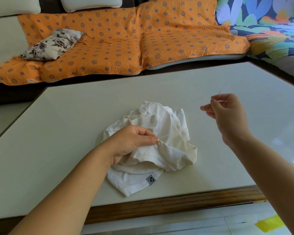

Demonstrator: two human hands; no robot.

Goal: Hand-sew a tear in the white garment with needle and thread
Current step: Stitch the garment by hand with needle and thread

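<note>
Left hand (pixel 131 141): thumb and forefinger pinch a fold of the white garment (pixel 161 116), other fingers curled into the cloth beneath. The garment lies bunched on the table (pixel 66 129), under and just beyond this hand. Its grey label (pixel 150 179) is on the hem nearest me.

Right hand (pixel 227 114): raised off the table, well out to the right of the left hand and clear of the garment. Thumb and forefinger grip the needle (pixel 219 92), whose tip shows just above the knuckles. The lower fingers are loosely extended.

Thread (pixel 164 136): a short pale length leaves the cloth right at my left fingertips and runs toward the right hand. Beyond that it is too fine to follow, so I can't say whether it is taut.

Progress, as I judge it:
- Needle threaded and thread anchored in the fabric: done.
- Cloth is puckered at the pinch, which suggests at least a few stitches are in.
- This looks like the draw-through part of a stitch, with the needle out of the cloth and carried away from it.
- The tear itself is hidden in the folds under my left fingers. I can't tell how much of it is closed or how much is open.

Left to do, by my reckoning: snug this stitch, work the remaining length, knot off, cut the thread. No scissors in view near either hand.
</note>
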